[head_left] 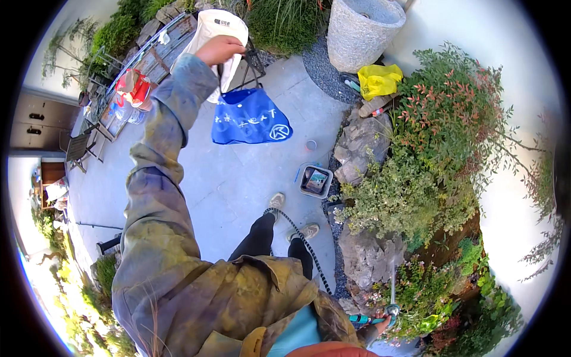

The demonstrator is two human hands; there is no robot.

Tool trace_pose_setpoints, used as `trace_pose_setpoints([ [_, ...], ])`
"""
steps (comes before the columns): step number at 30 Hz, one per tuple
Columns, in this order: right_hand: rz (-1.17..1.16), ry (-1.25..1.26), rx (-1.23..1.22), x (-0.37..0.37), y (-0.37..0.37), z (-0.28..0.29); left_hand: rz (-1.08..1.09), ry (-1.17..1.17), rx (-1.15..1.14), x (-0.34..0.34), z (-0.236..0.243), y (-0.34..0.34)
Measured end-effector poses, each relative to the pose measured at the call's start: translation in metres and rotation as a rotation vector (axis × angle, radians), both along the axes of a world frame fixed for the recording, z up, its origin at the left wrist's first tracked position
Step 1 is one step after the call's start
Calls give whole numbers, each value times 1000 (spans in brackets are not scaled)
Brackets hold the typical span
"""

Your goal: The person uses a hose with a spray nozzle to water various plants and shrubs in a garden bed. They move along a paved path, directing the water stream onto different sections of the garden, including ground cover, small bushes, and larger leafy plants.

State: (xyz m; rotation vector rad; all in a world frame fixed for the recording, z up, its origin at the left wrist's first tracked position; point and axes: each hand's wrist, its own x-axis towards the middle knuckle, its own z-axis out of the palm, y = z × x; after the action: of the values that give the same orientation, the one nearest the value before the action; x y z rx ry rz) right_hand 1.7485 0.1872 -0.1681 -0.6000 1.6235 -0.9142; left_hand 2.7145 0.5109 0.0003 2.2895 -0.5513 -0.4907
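My left arm, in a stained tan and olive sleeve, reaches far forward. My left hand is closed at the edge of a cream cloth-like chair back or bag; what its fingers grip is hidden. Just below it hangs a blue cloth bag with white markings and dark straps. Low on the right, my right hand is closed around a teal spray gun, partly hidden by my clothes. A thin water jet shows at its metal head. A black-and-white striped hose passes my shoes.
A rectangular tub with things inside stands on the pale paving near my feet. Rocks and shrubs border the right side. A stone planter and a yellow bag stand ahead. A folding chair is at left.
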Motion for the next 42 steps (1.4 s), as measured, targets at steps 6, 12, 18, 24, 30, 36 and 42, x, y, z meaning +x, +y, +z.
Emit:
trace_pose_setpoints([
  [6, -83, -76, 52, 44, 29, 11, 55, -121, 262, 155, 31, 141],
  [12, -49, -51, 9, 52, 77, 11, 68, -298, 462, 266, 29, 195],
  [18, -65, -49, -4, 93, 74, 34, 39, -567, 415, 322, -117, 233],
  [24, -84, -47, -69, 131, 88, 67, -97, 83, -175, 96, -299, 83],
  [30, -51, -182, -89, 200, 106, 106, -482, 540, -176, -275, -323, 9],
  [36, 196, -404, -117, 264, 137, 163, -1013, 447, -181, -492, -263, -22],
  [42, 147, -511, -175, 195, 158, 198, -1380, 558, 65, -604, -221, -48],
])
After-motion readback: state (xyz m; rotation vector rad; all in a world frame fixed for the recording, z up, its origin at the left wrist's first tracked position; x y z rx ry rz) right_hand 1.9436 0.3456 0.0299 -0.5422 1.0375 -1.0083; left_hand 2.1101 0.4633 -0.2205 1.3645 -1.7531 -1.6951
